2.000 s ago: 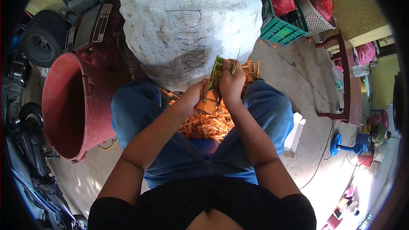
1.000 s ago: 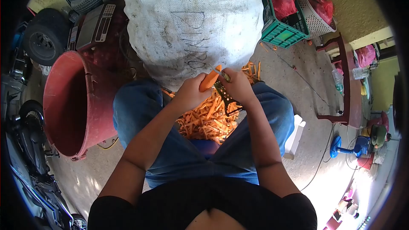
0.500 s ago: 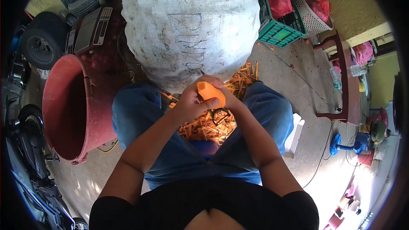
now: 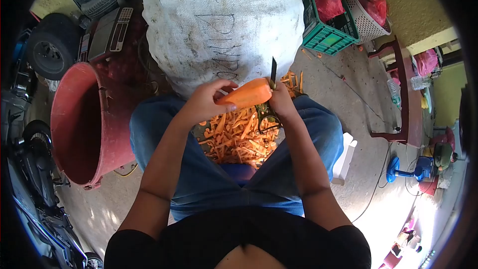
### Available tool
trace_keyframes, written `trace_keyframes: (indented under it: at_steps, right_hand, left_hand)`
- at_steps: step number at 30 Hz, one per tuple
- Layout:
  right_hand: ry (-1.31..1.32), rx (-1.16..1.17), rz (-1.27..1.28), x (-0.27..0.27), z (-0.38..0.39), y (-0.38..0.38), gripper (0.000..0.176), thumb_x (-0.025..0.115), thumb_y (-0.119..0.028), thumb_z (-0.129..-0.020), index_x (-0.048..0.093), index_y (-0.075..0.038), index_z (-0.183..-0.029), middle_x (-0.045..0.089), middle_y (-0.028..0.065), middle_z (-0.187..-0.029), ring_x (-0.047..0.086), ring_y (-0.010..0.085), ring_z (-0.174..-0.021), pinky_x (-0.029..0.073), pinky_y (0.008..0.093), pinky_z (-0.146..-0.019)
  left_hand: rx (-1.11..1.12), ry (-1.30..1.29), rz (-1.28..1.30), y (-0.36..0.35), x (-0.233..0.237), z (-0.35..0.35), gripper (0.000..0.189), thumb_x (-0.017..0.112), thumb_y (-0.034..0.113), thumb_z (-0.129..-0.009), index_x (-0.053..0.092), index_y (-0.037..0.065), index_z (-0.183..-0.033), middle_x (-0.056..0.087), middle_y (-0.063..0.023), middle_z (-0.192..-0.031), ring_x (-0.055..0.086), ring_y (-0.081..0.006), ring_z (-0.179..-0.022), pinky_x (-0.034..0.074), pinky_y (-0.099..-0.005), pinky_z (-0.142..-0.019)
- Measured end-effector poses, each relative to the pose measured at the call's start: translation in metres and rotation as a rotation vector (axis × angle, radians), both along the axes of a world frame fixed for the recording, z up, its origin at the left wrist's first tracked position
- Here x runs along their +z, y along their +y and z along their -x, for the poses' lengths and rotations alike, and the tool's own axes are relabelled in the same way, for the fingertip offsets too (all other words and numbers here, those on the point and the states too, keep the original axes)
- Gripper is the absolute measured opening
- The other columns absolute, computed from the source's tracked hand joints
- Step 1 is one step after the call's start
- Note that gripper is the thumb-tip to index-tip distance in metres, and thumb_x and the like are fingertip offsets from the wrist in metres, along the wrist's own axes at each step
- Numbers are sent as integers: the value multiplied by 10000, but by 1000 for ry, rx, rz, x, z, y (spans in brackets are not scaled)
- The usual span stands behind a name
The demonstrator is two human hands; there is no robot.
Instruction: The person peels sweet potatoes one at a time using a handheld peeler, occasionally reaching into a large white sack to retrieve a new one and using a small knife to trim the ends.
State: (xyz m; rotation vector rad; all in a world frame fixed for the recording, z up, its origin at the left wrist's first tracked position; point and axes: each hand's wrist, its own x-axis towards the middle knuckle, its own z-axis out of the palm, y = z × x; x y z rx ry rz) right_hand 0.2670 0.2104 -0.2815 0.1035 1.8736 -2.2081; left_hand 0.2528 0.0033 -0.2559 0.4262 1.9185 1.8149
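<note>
My left hand (image 4: 203,100) grips the left end of a large orange carrot (image 4: 245,95), held level over my lap. My right hand (image 4: 282,100) holds a dark peeler (image 4: 270,111) against the carrot's right end, its blade tip pointing up past the carrot. Below the hands, a heap of orange carrot peelings (image 4: 238,137) lies on the ground between my knees.
A big white woven sack (image 4: 219,25) stands just beyond my hands. A red tub (image 4: 79,124) sits at my left, with tyres and a scale behind it. Green and white baskets (image 4: 326,25) stand at the far right, beside a wooden bench (image 4: 408,94).
The carrot has turned from end-on to lying level across my hands. My left hand slid to its left end and the peeler came back up to its right end.
</note>
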Motion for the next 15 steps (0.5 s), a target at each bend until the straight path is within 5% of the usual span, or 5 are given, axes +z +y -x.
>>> trace_keyframes:
  at_steps: [2,6,8,15]
  right_hand:
    - [103,2,-380,3,-3,-4,151,497,-93,-767,547,13,-863,583,101,-695,560,190,-619,425,284,-566]
    - [369,-17,-830,11,-11,-15,160,534,-100,-739,538,-20,-877,544,172,-645,553,299,-579,417,334,-540]
    - [408,11,-862,13,-11,-11,172,555,-114,-705,533,-31,-854,537,180,-623,541,328,-588,416,372,-536]
    - [480,129,-1022,18,-13,-2,214,571,-133,-638,521,-70,-837,523,157,-568,530,337,-575,417,412,-532]
  left_hand:
    - [-200,55,235,7,5,-2,440,657,87,-654,468,9,-1045,550,-58,-920,517,-88,-804,426,-230,-684]
    - [-226,210,303,15,-19,-7,440,664,112,-647,471,13,-1030,553,-40,-883,515,-72,-747,422,-215,-641]
    - [-200,-104,163,16,-17,-6,382,642,89,-669,476,21,-1006,546,-30,-828,510,-77,-688,421,-216,-607]
    - [-225,-258,-93,15,-25,0,239,587,18,-703,482,35,-917,511,-23,-701,472,-79,-553,407,-232,-499]
